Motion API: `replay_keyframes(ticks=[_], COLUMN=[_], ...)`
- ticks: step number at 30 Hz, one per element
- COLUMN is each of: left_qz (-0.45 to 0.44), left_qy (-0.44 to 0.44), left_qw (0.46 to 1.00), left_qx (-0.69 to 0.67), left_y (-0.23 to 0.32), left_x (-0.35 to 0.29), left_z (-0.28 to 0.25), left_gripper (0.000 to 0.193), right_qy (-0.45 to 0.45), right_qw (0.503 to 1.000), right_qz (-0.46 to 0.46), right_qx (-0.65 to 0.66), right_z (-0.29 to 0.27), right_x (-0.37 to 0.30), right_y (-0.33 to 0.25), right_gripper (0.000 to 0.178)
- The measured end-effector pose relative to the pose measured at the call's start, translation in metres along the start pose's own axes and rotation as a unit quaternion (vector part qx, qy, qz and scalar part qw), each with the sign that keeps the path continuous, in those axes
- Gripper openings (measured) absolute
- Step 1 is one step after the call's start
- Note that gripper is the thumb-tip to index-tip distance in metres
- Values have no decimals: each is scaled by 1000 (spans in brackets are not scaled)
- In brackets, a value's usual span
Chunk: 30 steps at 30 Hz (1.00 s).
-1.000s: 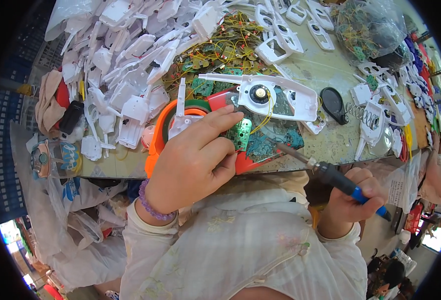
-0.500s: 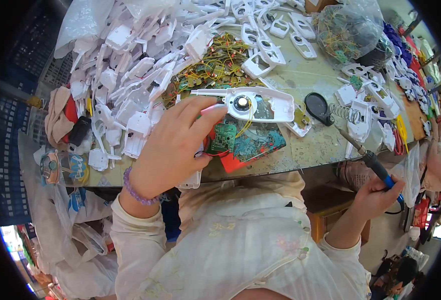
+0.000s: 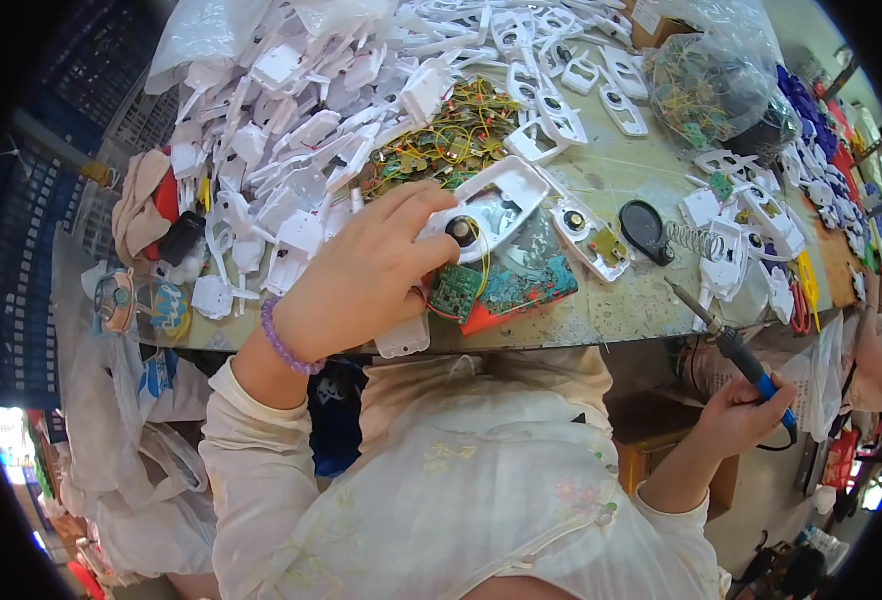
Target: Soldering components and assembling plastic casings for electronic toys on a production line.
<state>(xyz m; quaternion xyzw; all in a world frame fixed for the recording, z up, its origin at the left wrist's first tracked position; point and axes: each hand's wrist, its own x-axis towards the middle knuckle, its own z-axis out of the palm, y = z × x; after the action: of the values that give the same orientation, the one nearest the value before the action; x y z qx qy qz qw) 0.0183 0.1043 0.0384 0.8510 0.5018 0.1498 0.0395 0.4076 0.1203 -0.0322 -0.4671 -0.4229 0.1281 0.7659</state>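
Observation:
My left hand (image 3: 366, 265), with a purple bead bracelet at its wrist, grips a white plastic housing (image 3: 526, 180) by its narrow end. A small round speaker (image 3: 462, 232) sits in the housing, with yellow wires running off it. Just below hangs or rests a green circuit board (image 3: 454, 291), near my fingertips; whether they touch it is hidden. Beneath is a worn red block (image 3: 506, 312) with a blue-green, scraped top. Off to the right, in front of the table edge, my right hand (image 3: 746, 412) holds a blue-handled soldering iron (image 3: 736, 350), tip pointing toward the table.
White housings (image 3: 301, 130) are heaped at the back left, beside a pile of wired circuit boards (image 3: 461, 130). A coil-spring iron stand (image 3: 696, 240) with a black round base (image 3: 644, 230) stands right of another housing (image 3: 586, 235). Bagged boards (image 3: 701, 90) lie at the back right.
The housing in my left hand has turned so its wide end points up and away, and my hand now covers its narrow end. The soldering iron remains in my right hand.

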Motion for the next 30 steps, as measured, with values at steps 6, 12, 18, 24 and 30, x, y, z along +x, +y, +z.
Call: replay_keyframes(ticks=[6, 12, 18, 24, 30], left_qz=[-69, -119, -171, -212, -472], left_qy=[-34, 99, 148, 105, -79], left_qw=[990, 982, 965, 939, 830], left_qx=[-117, -107, -130, -248, -287], left_y=[-11, -1, 0, 13, -7], left_x=[-13, -46, -86, -177, -272], left_z=[3, 11, -23, -97, -24], left_gripper=[41, 32, 33, 31, 26], right_qy=[-44, -54, -87, -79, 25], right_qw=[955, 929, 870, 994, 979], right_qz=[-213, -316, -276, -27, 141], right_qx=[-201, -183, -399, 65, 146], right_z=[-7, -5, -2, 20, 42], right_x=[1, -1, -6, 0, 7], right_y=[14, 14, 10, -4, -13], right_gripper=[29, 21, 13, 15, 34])
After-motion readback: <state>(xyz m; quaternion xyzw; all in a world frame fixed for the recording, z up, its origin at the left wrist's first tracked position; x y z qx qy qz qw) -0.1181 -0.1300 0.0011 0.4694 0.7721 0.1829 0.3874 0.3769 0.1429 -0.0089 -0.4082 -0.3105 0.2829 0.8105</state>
